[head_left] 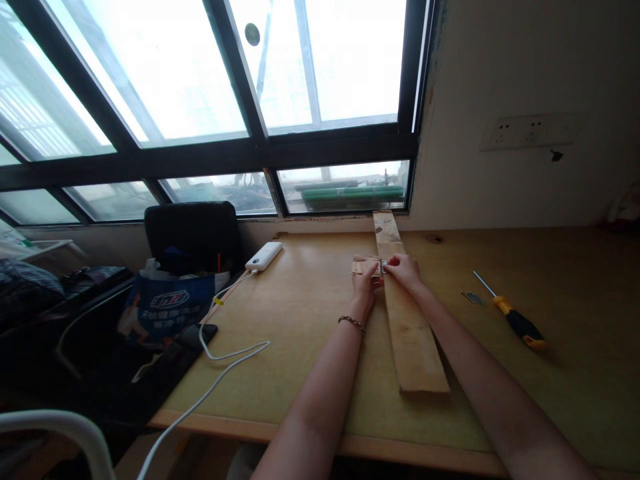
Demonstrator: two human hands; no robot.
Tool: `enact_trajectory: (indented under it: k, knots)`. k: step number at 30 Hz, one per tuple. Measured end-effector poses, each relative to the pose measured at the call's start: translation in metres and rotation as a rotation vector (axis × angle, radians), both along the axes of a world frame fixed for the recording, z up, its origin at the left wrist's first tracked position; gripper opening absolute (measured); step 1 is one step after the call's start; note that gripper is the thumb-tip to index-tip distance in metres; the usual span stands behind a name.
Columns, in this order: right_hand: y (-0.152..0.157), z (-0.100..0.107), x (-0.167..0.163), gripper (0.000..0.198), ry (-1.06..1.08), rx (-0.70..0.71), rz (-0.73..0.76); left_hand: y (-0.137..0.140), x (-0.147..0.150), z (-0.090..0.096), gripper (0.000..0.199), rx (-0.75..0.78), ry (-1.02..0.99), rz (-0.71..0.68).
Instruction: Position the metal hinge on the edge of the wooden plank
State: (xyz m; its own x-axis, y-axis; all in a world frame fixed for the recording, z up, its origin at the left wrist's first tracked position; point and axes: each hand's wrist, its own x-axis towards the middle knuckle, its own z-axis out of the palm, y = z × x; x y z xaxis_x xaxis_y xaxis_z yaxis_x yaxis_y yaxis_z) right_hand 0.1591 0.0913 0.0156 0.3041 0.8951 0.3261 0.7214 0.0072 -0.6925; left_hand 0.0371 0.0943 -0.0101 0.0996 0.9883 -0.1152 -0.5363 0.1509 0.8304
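A long wooden plank [413, 333] lies lengthwise on the table. Beside its left edge, towards the far end, is a short wooden block [364, 261]. My left hand [367, 283] is closed around the block's near side, thumb on top. A small silvery metal piece [383, 267] sits where block and plank meet; its exact kind is too small to make out. My right hand [403, 270] rests over the plank and pinches that piece between its fingertips. To the right lie several screws [473, 298] and a screwdriver [520, 325] with a black and yellow handle.
A white power bank [264, 257] with a white cable [235, 357] lies at the table's left edge. Left of the table [300, 333] stand a black chair [193, 227] and a blue bag [170, 307]. Windows and a wall with sockets [533, 131] rise behind.
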Motion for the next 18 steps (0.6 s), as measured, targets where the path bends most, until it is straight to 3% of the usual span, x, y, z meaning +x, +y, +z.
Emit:
enact_trajectory:
  k: [4, 12, 18]
  knots:
    - [0.0, 0.0, 0.0, 0.005, -0.008, 0.009, 0.003, -0.002, 0.0, 0.001, 0.042, 0.037, 0.059, -0.013]
    - [-0.001, 0.0, -0.001, 0.004, 0.008, 0.015, 0.003, 0.007, 0.007, -0.01, 0.027, 0.003, 0.102, 0.099]
    - [0.0, -0.003, -0.001, 0.017, 0.045, 0.032, 0.059, 0.009, 0.007, -0.011, 0.027, 0.058, 0.07, 0.107]
